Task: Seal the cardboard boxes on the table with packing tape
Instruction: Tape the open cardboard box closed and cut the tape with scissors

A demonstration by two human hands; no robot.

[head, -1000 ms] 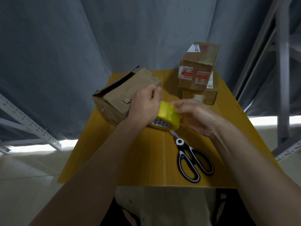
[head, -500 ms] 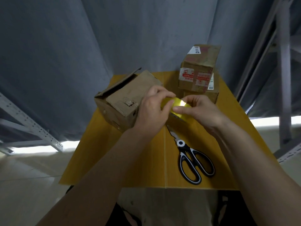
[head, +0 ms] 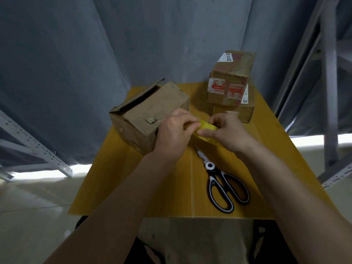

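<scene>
Head view: the left hand and right hand both pinch the yellow tape roll, held above the tabletop. The open cardboard box lies just left of the grip, nearer the left hand, flap raised. Judgement: the tape end appears not yet freed.

Head view, down over table

Dim overall; bright floor glare at sides; wide-angle edge distortion; soft focus.
</scene>
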